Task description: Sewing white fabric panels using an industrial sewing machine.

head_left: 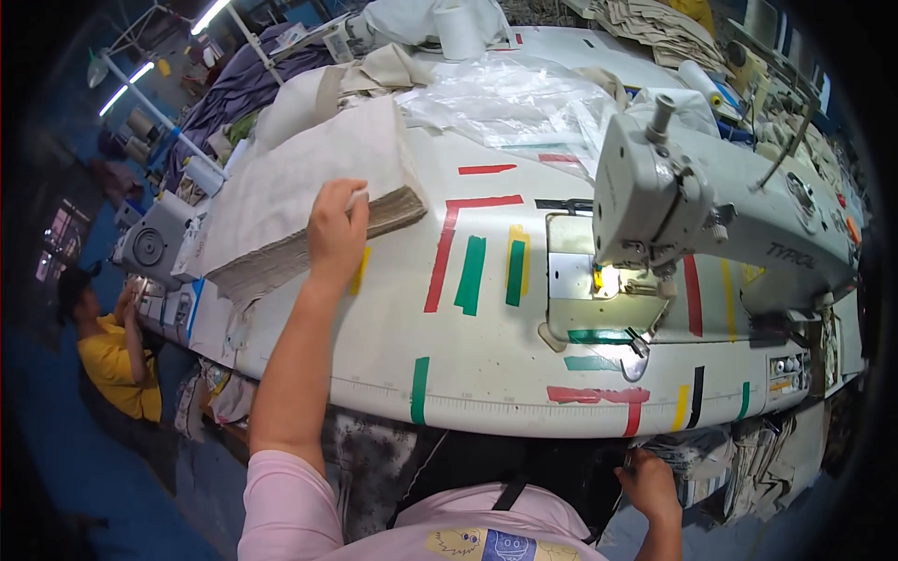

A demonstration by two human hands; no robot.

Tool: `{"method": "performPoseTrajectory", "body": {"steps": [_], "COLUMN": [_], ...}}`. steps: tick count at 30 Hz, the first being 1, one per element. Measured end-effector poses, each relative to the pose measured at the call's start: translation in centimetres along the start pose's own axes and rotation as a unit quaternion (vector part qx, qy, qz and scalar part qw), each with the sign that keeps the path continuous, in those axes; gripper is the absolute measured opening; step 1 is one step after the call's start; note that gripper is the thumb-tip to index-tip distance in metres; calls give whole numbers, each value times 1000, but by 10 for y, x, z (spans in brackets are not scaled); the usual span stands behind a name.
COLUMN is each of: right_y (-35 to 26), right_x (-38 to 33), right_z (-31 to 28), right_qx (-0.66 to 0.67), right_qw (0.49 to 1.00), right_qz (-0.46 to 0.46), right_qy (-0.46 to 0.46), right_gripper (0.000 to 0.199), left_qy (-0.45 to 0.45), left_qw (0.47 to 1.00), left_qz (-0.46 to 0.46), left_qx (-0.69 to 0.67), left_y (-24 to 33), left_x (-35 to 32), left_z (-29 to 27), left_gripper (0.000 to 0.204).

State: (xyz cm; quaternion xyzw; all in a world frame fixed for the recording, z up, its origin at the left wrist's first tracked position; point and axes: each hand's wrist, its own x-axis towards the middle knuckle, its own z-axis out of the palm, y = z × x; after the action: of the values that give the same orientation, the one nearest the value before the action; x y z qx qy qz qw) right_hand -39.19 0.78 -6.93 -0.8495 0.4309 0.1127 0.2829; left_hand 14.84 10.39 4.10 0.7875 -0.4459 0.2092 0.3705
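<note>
A thick stack of beige fabric pieces [299, 164] lies on the left of the white sewing table. My left hand [339, 229] is over its near edge, fingers closed in a pinch on what looks like the edge of the top fabric piece. Low on the right, below the table's front edge, is my right hand [650, 481]. Its fingers are curled beside the dark cloth on my lap [524, 463]; what they hold, if anything, is hidden. To the right stands a sewing machine [673, 187], its lamp lit over the metal needle plate [572, 280].
Coloured tape strips [470, 276] mark the tabletop [374, 327]. Clear plastic sheeting [524, 93] and a white thread cone [458, 33] are at the back. Folded fabric bundles [758, 467] hang below the table at right. A person in yellow [122, 360] sits at far left.
</note>
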Motion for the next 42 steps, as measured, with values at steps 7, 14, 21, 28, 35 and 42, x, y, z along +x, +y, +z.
{"method": "performPoseTrajectory", "body": {"steps": [7, 14, 21, 28, 35, 42], "right_y": [-23, -23, -28, -19, -15, -14], "right_x": [7, 2, 5, 1, 1, 6], "right_z": [-5, -7, -8, -1, 5, 7], "right_qx": [46, 17, 46, 41, 37, 48], "right_qw": [999, 1000, 998, 999, 999, 998], "right_qz": [0, 14, 12, -10, 4, 23], "right_qy": [-22, -14, -34, -22, -27, -43], "right_gripper": [43, 40, 40, 40, 38, 40], "left_qy": [-241, -279, -102, -301, -310, -302], "left_qw": [962, 878, 750, 854, 842, 859], "left_qz": [-130, -318, -440, -334, -368, -354], "left_qx": [12, -223, -483, -261, -243, -214], "left_y": [-35, -49, -76, -51, -37, -43], "left_x": [66, 89, 91, 90, 100, 108], "left_z": [11, -16, -23, -18, -18, -20], "left_gripper": [12, 5, 4, 1, 6, 5]}}
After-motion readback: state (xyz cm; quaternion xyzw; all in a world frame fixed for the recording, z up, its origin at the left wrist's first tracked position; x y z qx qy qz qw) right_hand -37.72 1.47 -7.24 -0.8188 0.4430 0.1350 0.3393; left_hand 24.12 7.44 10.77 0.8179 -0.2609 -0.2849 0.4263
